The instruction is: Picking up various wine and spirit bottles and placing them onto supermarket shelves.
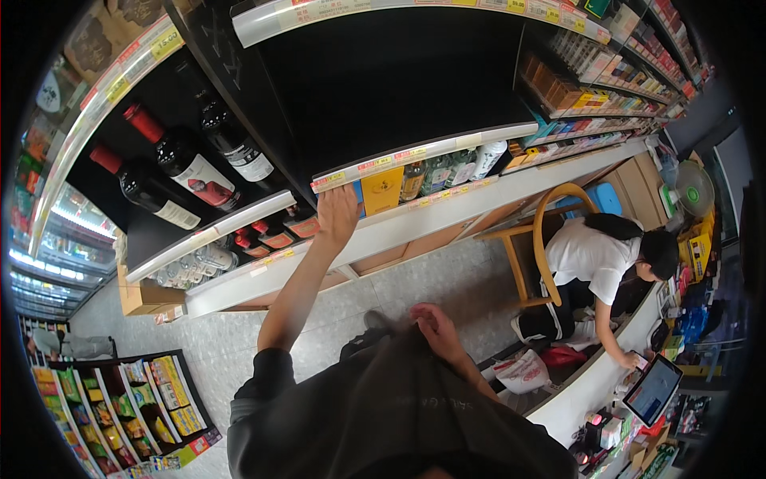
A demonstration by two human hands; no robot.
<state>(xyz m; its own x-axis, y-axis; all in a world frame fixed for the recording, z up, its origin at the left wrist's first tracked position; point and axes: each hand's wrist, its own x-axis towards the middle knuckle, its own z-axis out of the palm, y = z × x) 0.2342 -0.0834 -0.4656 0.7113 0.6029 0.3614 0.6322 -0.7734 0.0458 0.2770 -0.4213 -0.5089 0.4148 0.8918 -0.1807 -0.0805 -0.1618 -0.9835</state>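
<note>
My left hand (339,209) reaches up to the lower shelf and touches a blue box (359,194), whose greater part it hides; whether the fingers grip it I cannot tell. Right beside it stands a yellow box (383,190), followed by glass bottles (437,173) and a white bottle (489,158). Over them runs the price-label edge of a black shelf (426,154). My right hand (435,326) hangs in front of my dark shirt, fingers loosely curled, with nothing seen in it.
Wine bottles (194,176) stand in the left shelf bay. At the right, a person in a white shirt (592,254) sits on a wooden chair (541,251) at a counter (562,407) with a screen (652,389). A snack rack (122,413) stands lower left.
</note>
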